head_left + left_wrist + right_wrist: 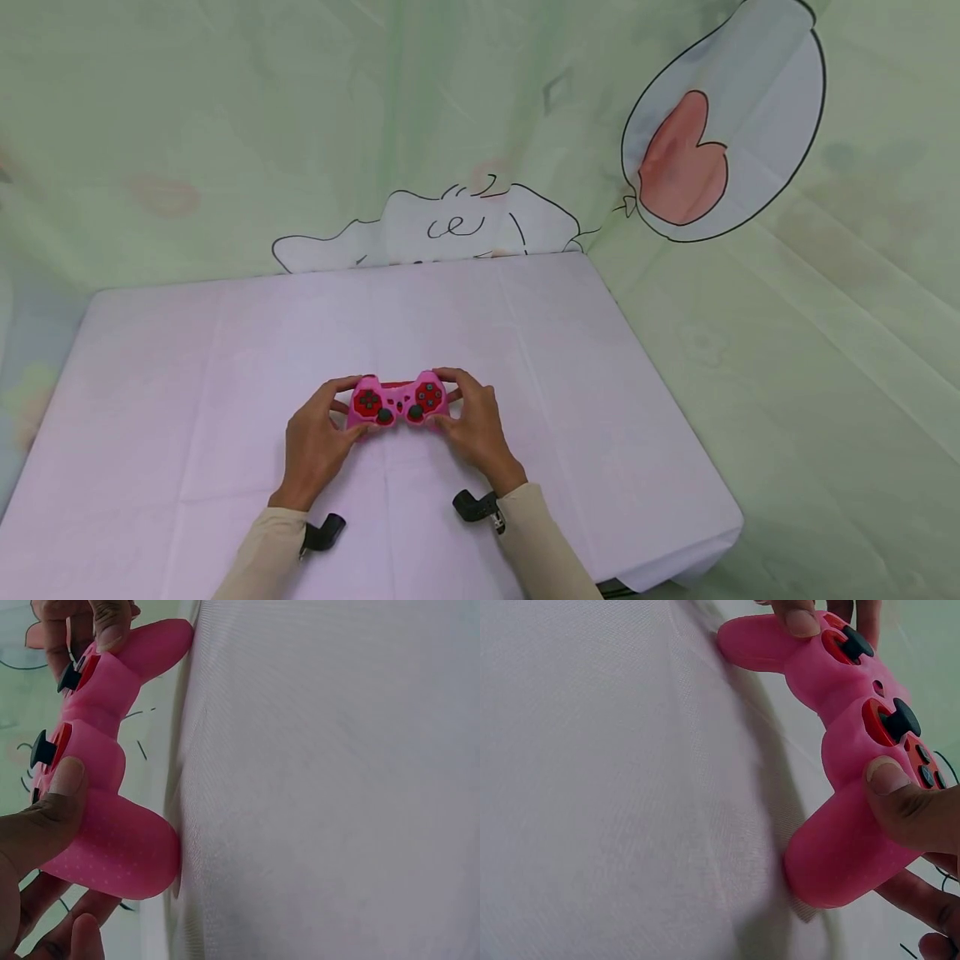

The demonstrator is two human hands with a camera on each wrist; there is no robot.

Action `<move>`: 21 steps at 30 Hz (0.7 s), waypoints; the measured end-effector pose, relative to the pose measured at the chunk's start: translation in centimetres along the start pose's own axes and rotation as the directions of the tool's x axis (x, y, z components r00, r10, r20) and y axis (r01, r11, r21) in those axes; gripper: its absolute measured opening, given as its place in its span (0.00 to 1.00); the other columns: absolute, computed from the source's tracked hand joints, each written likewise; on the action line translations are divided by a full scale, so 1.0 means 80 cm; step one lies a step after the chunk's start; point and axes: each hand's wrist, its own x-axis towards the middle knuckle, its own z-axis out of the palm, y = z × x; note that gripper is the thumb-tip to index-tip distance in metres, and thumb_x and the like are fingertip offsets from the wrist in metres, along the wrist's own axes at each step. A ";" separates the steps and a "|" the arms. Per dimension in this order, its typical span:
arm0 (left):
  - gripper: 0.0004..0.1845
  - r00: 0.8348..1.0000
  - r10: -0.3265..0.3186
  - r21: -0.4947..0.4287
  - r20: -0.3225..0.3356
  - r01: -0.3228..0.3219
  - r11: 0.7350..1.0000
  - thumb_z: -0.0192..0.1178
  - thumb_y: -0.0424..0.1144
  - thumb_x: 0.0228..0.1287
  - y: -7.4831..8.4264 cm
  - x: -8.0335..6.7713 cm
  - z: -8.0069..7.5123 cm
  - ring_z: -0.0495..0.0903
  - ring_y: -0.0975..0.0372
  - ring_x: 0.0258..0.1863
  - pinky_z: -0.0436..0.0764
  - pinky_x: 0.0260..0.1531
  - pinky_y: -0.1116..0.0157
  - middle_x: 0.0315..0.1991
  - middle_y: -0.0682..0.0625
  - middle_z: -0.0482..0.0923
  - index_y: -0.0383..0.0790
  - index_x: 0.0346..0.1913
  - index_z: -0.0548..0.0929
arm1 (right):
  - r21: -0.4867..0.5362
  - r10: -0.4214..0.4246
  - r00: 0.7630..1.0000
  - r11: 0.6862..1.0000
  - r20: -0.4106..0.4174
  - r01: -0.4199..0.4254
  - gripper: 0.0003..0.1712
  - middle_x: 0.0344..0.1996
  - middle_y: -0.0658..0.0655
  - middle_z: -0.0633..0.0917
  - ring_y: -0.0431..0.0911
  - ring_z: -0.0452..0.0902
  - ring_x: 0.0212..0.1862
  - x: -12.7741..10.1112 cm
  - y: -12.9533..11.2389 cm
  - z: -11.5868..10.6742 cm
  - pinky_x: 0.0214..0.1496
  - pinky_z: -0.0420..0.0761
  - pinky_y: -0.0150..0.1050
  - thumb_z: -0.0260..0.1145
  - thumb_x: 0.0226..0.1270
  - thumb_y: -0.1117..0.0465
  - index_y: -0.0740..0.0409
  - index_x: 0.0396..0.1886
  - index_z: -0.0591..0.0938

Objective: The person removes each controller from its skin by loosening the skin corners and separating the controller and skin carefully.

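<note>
A game controller (399,400) in a pink sleeve, with red button areas and black thumbsticks, is held between both hands over the middle of the table. My left hand (318,442) grips its left end, the thumb (66,784) on the front and the other fingers behind. At the right end my right hand (477,425) grips it the same way, thumb (891,784) pressed near the face buttons. The controller's face tilts up toward the head camera. In both wrist views the tips of its pink handles (142,855) are right at the white cloth.
A white cloth covers the table (225,358), its right edge running down to a corner at lower right. Behind it hangs a pale green curtain (262,108) with a cartoon drawing and a heart balloon (750,125). Black wrist-worn devices (324,533) stick out by both sleeves.
</note>
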 end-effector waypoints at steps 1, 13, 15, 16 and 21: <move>0.42 1.000 0.003 0.003 0.001 -0.003 1.000 0.88 0.34 0.42 0.000 0.000 0.000 0.86 0.56 0.34 0.82 0.31 0.66 0.53 0.46 0.89 0.46 0.65 0.82 | -0.001 -0.003 1.000 1.000 0.001 0.003 0.42 0.63 0.47 0.86 0.44 0.83 0.49 0.000 0.001 0.000 0.68 0.70 0.57 0.85 0.53 0.68 0.47 0.68 0.79; 0.39 0.987 0.003 -0.039 0.159 0.003 0.999 0.84 0.35 0.52 -0.004 0.008 -0.015 0.86 0.59 0.40 0.85 0.35 0.66 0.62 0.49 0.85 0.49 0.68 0.78 | 0.103 0.048 0.982 0.992 0.181 -0.068 0.44 0.65 0.51 0.84 0.48 0.85 0.56 0.005 0.003 -0.016 0.68 0.81 0.52 0.83 0.59 0.65 0.38 0.71 0.72; 0.36 0.983 -0.004 -0.058 0.183 0.015 0.998 0.82 0.36 0.56 -0.006 0.010 -0.017 0.86 0.60 0.41 0.86 0.36 0.66 0.62 0.50 0.85 0.50 0.68 0.78 | 0.126 0.065 0.973 0.988 0.222 -0.095 0.44 0.66 0.52 0.84 0.49 0.84 0.58 0.006 0.003 -0.019 0.65 0.85 0.51 0.81 0.62 0.64 0.35 0.72 0.70; 0.35 0.981 -0.008 -0.067 0.193 0.022 0.997 0.81 0.37 0.58 -0.007 0.011 -0.018 0.86 0.60 0.42 0.86 0.37 0.66 0.63 0.50 0.85 0.51 0.68 0.78 | 0.132 0.070 0.968 0.986 0.239 -0.104 0.43 0.66 0.53 0.84 0.49 0.84 0.59 0.006 0.004 -0.020 0.65 0.84 0.51 0.80 0.64 0.64 0.34 0.72 0.70; 0.32 0.977 -0.023 -0.104 0.213 0.047 0.993 0.77 0.39 0.64 -0.009 0.013 -0.019 0.87 0.60 0.43 0.86 0.40 0.67 0.63 0.49 0.85 0.49 0.69 0.78 | 0.161 0.057 0.960 0.981 0.274 -0.105 0.37 0.62 0.54 0.87 0.49 0.85 0.59 0.007 0.007 -0.024 0.67 0.81 0.56 0.74 0.71 0.62 0.32 0.72 0.69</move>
